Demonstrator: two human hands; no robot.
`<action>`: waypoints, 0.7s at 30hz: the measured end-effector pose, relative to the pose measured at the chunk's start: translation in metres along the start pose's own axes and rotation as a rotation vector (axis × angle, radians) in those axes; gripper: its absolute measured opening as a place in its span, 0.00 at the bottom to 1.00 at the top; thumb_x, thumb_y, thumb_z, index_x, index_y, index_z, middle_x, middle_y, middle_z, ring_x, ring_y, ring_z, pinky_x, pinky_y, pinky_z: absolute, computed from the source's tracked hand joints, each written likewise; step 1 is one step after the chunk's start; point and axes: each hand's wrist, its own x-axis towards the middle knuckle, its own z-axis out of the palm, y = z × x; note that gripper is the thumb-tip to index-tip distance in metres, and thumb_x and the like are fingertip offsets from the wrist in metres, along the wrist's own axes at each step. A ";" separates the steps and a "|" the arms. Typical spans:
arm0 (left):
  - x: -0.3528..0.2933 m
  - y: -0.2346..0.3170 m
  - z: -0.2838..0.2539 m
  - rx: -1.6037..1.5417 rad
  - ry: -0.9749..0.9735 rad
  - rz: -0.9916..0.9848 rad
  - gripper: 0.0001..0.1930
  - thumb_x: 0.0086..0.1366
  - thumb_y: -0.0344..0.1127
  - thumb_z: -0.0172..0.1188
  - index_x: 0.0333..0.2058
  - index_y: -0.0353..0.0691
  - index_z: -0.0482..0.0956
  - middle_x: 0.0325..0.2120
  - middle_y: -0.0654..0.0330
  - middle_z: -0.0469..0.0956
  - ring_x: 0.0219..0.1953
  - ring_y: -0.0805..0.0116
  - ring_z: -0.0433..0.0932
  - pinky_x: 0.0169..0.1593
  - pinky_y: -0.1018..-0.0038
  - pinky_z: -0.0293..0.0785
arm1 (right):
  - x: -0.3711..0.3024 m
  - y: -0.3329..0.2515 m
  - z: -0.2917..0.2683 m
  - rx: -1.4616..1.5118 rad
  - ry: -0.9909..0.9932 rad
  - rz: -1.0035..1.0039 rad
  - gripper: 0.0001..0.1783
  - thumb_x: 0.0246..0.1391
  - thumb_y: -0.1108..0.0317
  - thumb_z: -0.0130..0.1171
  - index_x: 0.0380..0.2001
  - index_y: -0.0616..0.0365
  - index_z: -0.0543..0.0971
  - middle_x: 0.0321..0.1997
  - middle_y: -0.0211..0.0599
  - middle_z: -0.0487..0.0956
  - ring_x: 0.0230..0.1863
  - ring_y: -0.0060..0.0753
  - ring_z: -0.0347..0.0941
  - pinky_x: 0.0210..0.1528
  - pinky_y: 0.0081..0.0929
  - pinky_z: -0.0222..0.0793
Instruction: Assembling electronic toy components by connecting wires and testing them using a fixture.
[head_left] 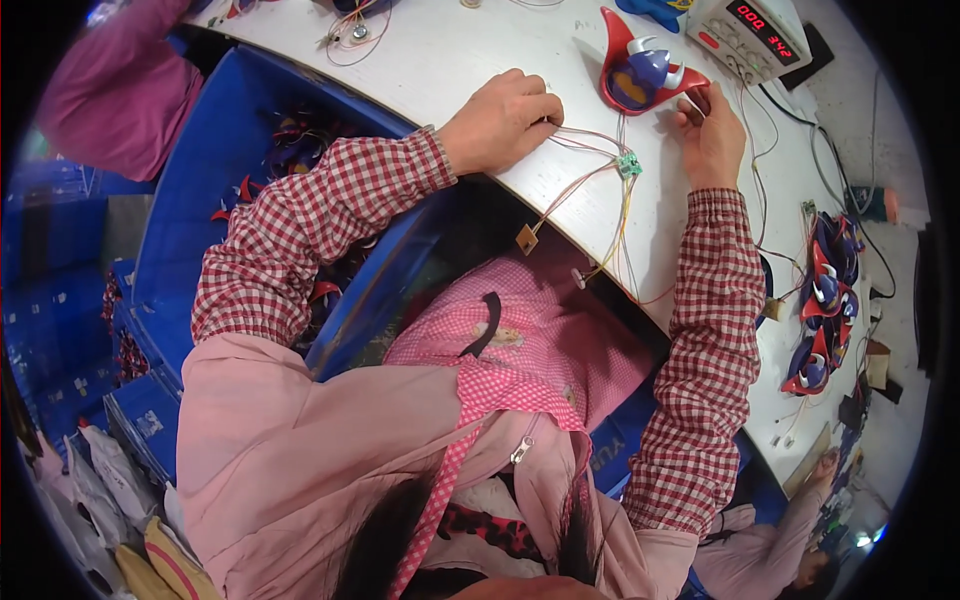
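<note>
My right hand [712, 135] pinches the red pointed edge of a toy part [645, 75], a dark blue dome with white horns set in a red winged shell. Thin wires run down from it to a small green circuit board [628, 165] on the white table. Near the table's front edge, my left hand [505, 120] is closed, fingertips together on thin wires [580, 134] that lead to that board. A small brown square piece [526, 238] dangles on wires over the edge, and a small round piece [578, 279] hangs close to it.
A power supply with red digits [752, 38] stands at the back right, cables beside it. Several similar toy parts [825, 290] lie along the right side. Left of me, a blue bin [190, 200] holds more of them. Other people sit at the upper left and lower right.
</note>
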 end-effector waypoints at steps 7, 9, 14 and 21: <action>0.003 -0.006 0.001 -0.011 -0.016 -0.025 0.04 0.56 0.31 0.57 0.31 0.38 0.76 0.26 0.58 0.72 0.34 0.60 0.70 0.39 0.69 0.69 | 0.007 0.010 0.000 -0.125 -0.131 0.050 0.18 0.54 0.62 0.57 0.38 0.69 0.72 0.33 0.39 0.75 0.27 0.27 0.71 0.24 0.22 0.69; 0.004 -0.007 0.002 0.007 -0.022 -0.020 0.05 0.56 0.31 0.57 0.31 0.38 0.76 0.26 0.58 0.72 0.34 0.60 0.71 0.40 0.69 0.69 | 0.006 0.009 -0.011 -0.103 -0.115 0.034 0.19 0.54 0.61 0.58 0.38 0.70 0.72 0.33 0.39 0.75 0.27 0.27 0.71 0.25 0.22 0.69; 0.000 0.000 0.003 0.058 0.108 0.029 0.08 0.54 0.32 0.58 0.34 0.38 0.76 0.27 0.56 0.72 0.35 0.57 0.71 0.42 0.68 0.69 | -0.024 -0.003 -0.022 -0.103 0.003 0.068 0.20 0.55 0.61 0.57 0.40 0.70 0.72 0.32 0.37 0.75 0.27 0.26 0.70 0.29 0.23 0.68; -0.074 0.073 -0.027 -0.530 -0.131 -0.535 0.11 0.62 0.32 0.55 0.41 0.34 0.74 0.33 0.59 0.74 0.33 0.70 0.74 0.35 0.77 0.71 | -0.149 -0.022 -0.027 -0.647 -0.422 -0.140 0.12 0.58 0.66 0.51 0.37 0.65 0.75 0.29 0.29 0.75 0.25 0.14 0.65 0.28 0.13 0.62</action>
